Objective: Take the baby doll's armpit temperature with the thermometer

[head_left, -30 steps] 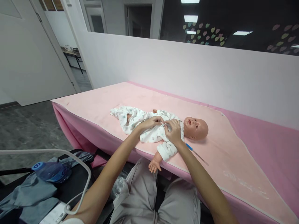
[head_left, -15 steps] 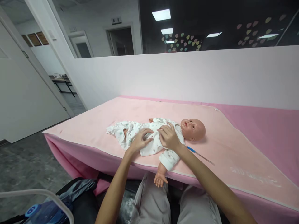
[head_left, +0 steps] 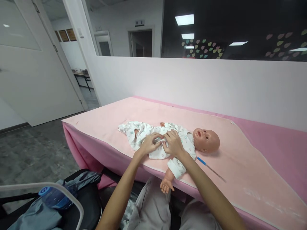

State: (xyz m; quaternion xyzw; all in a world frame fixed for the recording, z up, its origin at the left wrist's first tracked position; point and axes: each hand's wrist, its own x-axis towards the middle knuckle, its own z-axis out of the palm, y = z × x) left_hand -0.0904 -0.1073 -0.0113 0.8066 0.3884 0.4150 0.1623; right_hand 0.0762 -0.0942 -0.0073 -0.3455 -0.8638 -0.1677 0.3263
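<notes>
A baby doll (head_left: pixel 209 141) lies on its back across the table, head to the right. It wears a white printed outfit (head_left: pixel 157 155), with one bare leg part showing through at the left. My left hand (head_left: pixel 150 144) and my right hand (head_left: pixel 173 142) meet over the doll's belly, fingertips pinching a gathered bit of the outfit's cloth between them. Exactly what part of the cloth they grip is too small to tell. The doll's near arm (head_left: pixel 167 181) hangs over the table's front edge, below my right wrist.
A thin metal rod with a blue handle (head_left: pixel 201 160) lies beside the doll's shoulder. Pink cloth (head_left: pixel 242 166) covers the table, which backs onto a white wall (head_left: pixel 182 83). At lower left, a black chair (head_left: pixel 88 201) bears grey clothing and a blue-capped bottle (head_left: pixel 57 198).
My view has shifted left. My hands have come together, and their fingers, looser before, now pinch the outfit's cloth. The doll stays lying in the same pose.
</notes>
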